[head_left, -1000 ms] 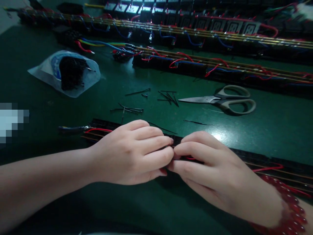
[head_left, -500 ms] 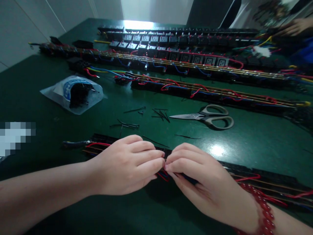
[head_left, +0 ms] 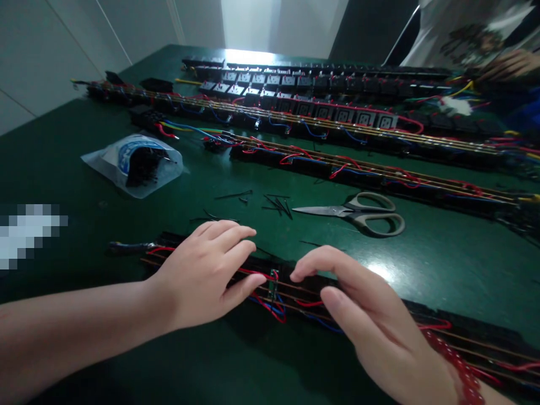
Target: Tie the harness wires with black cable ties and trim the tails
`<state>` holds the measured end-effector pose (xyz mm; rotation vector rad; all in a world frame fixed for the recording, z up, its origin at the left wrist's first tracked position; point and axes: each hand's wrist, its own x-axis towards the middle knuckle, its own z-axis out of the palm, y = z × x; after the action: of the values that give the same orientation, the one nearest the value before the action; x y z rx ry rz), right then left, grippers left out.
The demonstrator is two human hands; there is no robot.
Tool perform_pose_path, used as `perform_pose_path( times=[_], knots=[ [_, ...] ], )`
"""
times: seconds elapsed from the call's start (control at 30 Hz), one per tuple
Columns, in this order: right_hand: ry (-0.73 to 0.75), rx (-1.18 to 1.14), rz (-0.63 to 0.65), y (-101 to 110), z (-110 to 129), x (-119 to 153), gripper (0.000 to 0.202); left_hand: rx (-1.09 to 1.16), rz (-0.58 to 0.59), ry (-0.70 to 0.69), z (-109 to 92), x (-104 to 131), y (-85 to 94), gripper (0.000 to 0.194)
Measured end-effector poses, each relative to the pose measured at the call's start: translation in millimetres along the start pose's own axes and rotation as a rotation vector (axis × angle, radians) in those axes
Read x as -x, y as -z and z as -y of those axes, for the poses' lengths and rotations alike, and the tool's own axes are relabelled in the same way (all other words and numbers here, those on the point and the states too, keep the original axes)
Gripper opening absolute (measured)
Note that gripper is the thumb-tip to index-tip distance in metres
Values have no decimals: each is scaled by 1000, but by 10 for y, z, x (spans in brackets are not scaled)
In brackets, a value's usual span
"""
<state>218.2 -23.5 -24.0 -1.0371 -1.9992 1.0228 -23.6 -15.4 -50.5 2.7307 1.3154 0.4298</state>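
Observation:
A long black socket strip (head_left: 476,329) lies across the near side of the table, with copper-coloured rods and red and blue wires (head_left: 276,312) along it. Over its left part rests my left hand (head_left: 211,264), fingers apart and holding nothing I can see. My right hand (head_left: 358,298) hovers at the strip's middle, thumb and forefinger parted with a gap between them. Between the two hands a small green circuit board (head_left: 273,284) shows on the rods. Part of the strip is hidden beneath both hands.
Scissors (head_left: 354,212) lie beyond the strip, beside several loose black cable ties (head_left: 278,205). A clear bag (head_left: 137,166) of black ties sits at the left. Further back run several wired strips (head_left: 295,154). Another person's hand (head_left: 512,64) is at the far right.
My hands have come apart from where their fingertips met over the strip, and the fingers have opened. The small circuit board between them is now uncovered. The camera view has shifted slightly.

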Motion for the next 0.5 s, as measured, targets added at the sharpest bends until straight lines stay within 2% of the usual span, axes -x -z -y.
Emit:
perform_pose_path(
  times=[0.17,0.5],
  knots=[
    [-52,-4,-54,-15,-39,-9,24,-45,81,12,-2,-8,3,47],
    [-133,-32,-103,-3,-56,-6,30,-48,79,-43,14,-6,0,47]
  ],
)
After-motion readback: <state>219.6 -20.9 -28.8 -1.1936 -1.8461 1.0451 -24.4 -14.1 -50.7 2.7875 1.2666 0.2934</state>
